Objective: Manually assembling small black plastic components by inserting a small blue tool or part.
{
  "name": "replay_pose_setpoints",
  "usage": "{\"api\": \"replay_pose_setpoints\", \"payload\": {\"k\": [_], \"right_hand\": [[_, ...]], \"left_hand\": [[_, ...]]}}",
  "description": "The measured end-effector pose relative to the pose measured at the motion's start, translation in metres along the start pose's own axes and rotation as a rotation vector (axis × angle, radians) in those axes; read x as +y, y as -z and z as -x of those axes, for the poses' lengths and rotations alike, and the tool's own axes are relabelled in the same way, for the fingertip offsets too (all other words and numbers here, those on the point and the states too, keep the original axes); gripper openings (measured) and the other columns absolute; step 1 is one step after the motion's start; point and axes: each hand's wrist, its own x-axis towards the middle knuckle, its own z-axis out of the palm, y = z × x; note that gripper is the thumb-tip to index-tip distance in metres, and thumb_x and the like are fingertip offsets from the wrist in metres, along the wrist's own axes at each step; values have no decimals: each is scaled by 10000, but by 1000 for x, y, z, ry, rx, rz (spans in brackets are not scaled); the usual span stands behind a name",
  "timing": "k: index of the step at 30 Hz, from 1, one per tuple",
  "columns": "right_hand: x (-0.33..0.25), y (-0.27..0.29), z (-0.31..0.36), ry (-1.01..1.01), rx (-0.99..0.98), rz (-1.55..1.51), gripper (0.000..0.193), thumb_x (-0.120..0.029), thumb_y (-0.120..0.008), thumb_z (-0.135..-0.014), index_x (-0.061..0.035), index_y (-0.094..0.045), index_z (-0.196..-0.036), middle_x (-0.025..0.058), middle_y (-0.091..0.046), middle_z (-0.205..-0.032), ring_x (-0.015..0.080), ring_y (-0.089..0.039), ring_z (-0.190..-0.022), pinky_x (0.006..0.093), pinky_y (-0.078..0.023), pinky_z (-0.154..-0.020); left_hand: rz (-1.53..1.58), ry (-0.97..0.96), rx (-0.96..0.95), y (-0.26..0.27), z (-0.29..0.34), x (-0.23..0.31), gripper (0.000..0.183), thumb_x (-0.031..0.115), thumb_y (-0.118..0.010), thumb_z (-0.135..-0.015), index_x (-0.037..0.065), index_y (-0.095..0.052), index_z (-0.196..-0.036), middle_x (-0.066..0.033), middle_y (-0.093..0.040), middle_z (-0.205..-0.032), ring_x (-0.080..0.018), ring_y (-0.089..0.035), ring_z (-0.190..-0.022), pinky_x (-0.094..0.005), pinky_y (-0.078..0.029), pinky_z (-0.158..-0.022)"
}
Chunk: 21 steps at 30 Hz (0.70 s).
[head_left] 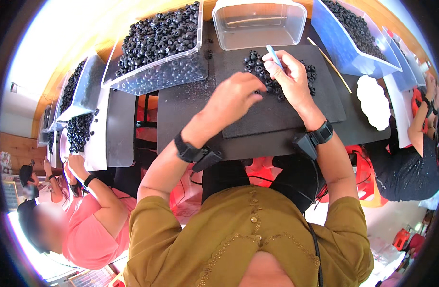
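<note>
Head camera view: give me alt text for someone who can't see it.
A person's right hand holds a slim light-blue tool near small round black pieces on a dark mat, the left hand close by. Beyond stands a clear bin heaped with similar pieces.

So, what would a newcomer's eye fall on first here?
Probably the clear bin at the upper left, heaped with black beads. Next, over the dark mat near the middle, the right hand holds a light blue stick, with the left hand close by. A bright white shape also stands out on the table at the right.
</note>
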Motion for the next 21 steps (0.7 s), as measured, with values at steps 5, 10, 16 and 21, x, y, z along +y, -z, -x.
{"api": "replay_pose_setpoints", "payload": {"k": [5, 10, 16, 21], "right_hand": [[4, 0, 0, 24, 30, 118, 230, -229, -667, -926, -4, -652, -972, -16, -598, -711, 34, -505, -655, 224, -419, -594], [2, 0, 1, 96, 46, 204, 236, -231, -668, -923, 0, -646, -965, -2, -597, -690, 44, -502, -639, 236, -423, -582], [-1, 3, -2, 53, 55, 171, 253, -235, -675, -917, 5, -653, -996, 38, -664, -757, 54, -567, -689, 244, -465, -628], [-1, 3, -1, 62, 32, 221, 254, -238, -687, -906, 0, -656, -991, 32, -660, -752, 57, -565, -665, 241, -458, -618]], "left_hand": [[-44, -19, -85, -24, -1, -12, 203, 118, -710, -784, 32, -673, -965, -124, -644, -986, -315, -605, -972, -402, -496, -862], [-5, 38, -103, -22, -7, -11, 188, 95, -710, -769, 27, -654, -936, -136, -621, -953, -338, -600, -951, -415, -496, -852], [-8, -3, -78, -20, -2, -22, 167, 58, -711, -766, 20, -640, -913, -145, -613, -927, -337, -625, -897, -411, -520, -799], [342, 264, -80, -7, 6, -19, 175, -28, -668, -820, 15, -644, -987, -76, -653, -949, -191, -658, -885, -302, -535, -784]]}}
